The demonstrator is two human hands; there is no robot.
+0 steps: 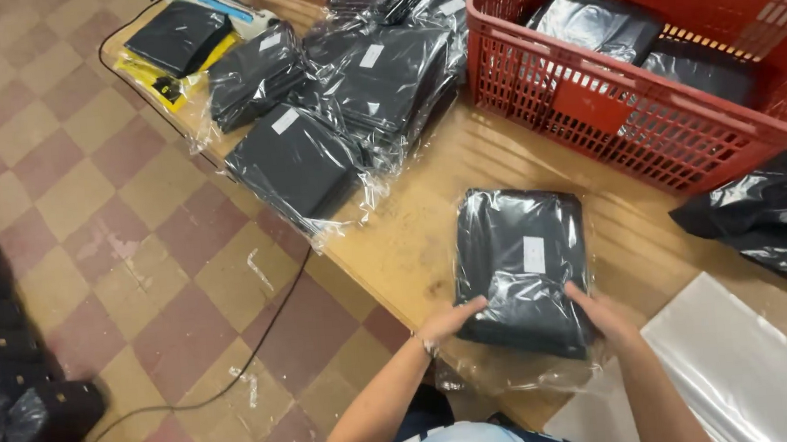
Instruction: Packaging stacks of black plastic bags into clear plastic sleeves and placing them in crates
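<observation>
Head view: both hands, left (450,320) and right (604,315), grip the bagged dark garment (523,267), fingertips hidden beneath.

One head-worn camera looks steeply down and forward over the wooden surface (414,238), close above its near edge; the red crate (628,109) sits beyond, upper right.

In front of you lies a clear-bagged black package (521,272) with a white rectangular label (534,254). Similar labelled packages (346,94) pile up far left; the red crate (590,107) holds perhaps two more.
</observation>
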